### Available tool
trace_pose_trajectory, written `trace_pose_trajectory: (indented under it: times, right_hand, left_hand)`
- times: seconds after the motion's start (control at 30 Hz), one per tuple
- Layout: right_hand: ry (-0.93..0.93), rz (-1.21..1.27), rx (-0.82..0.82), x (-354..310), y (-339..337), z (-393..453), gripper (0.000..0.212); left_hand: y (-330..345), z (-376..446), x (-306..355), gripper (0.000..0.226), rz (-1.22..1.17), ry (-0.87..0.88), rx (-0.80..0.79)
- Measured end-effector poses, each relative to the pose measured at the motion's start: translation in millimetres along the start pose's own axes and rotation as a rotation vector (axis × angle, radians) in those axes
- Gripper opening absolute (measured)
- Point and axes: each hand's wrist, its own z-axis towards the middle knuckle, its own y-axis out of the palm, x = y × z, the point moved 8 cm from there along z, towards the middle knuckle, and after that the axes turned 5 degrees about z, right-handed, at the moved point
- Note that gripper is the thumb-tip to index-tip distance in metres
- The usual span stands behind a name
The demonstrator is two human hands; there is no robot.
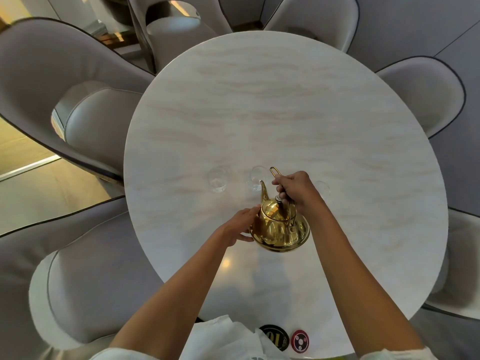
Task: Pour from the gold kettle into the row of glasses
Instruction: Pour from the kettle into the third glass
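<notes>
Gold kettle [278,229] is up off the table [285,100], tipped forward over the near-middle of the round marble-look top, spout aimed at the middle glass [257,179]. Whether anything is coming out of the spout, can't tell.

Closest to the camera, right at the near edge, there's some white cloth or paper [228,333], and next to it two round coasters. The black coaster [274,337] has a gold "10" on it, read upside down from here. The red coaster [300,339] has a circle design, but no text I can make out.

Now the hands. Right hand [296,190] has its fingers [281,189] curled tight round the kettle's wire handle, lifting from above, and the top loop of the handle sticks out past the knuckles. Left hand [240,224] sits against the kettle's left side, fingers mostly straight and loosely spread, thumb under the belly, steadying it rather than gripping.

Past the kettle are the clear glasses in a row: left glass [217,181], the middle one, and a right glass [323,188] mostly hidden behind the right hand.

Grey padded chairs [85,120] ring the table.
</notes>
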Motion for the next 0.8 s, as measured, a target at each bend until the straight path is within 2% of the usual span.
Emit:
trace_pose_trajectory:
  times: [0.8]
  right_hand:
    - [0.017,-0.055,0.023,-2.2,-6.6,11.1,0.031]
  left_hand:
    - [7.9,10.5,0.3,0.053,0.005,-0.043,-0.022]
